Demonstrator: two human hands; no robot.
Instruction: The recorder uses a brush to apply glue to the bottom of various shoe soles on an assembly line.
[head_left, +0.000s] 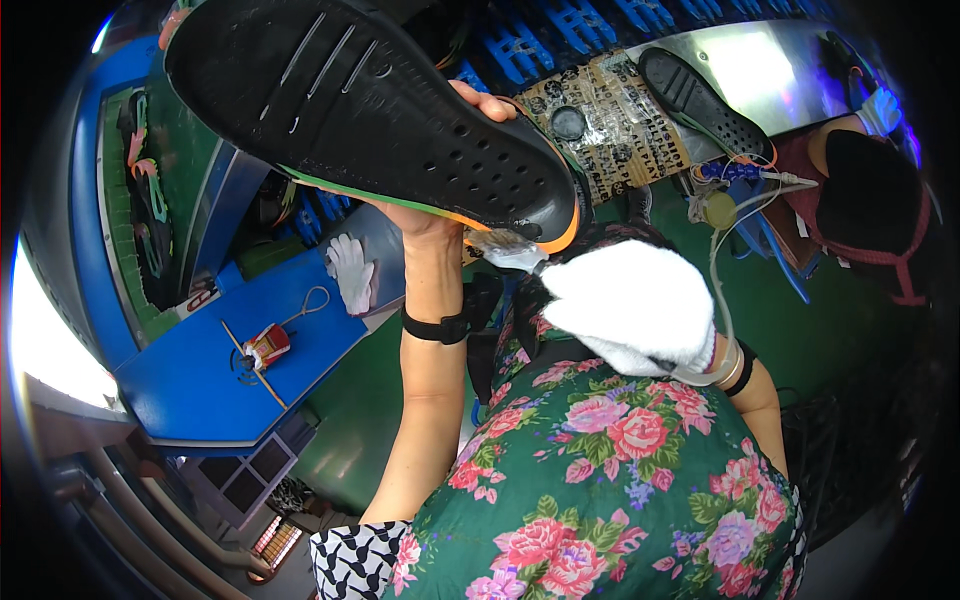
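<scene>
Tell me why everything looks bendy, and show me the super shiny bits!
Head view: the wide fisheye lens curves edges near the rim, like the blue frame, and leaves black corners; head view: light glares white on the metal counter, and the white glove looks washed out; head view: the black shoe sole has small shiny streaks in its grooves.

Brush (503,248) at sole's (360,120) near edge | disc (568,123) lies on sheet (615,140) | second sole (692,95) along sheet's right edge | glove (351,274) by table's (180,385) right edge
</scene>
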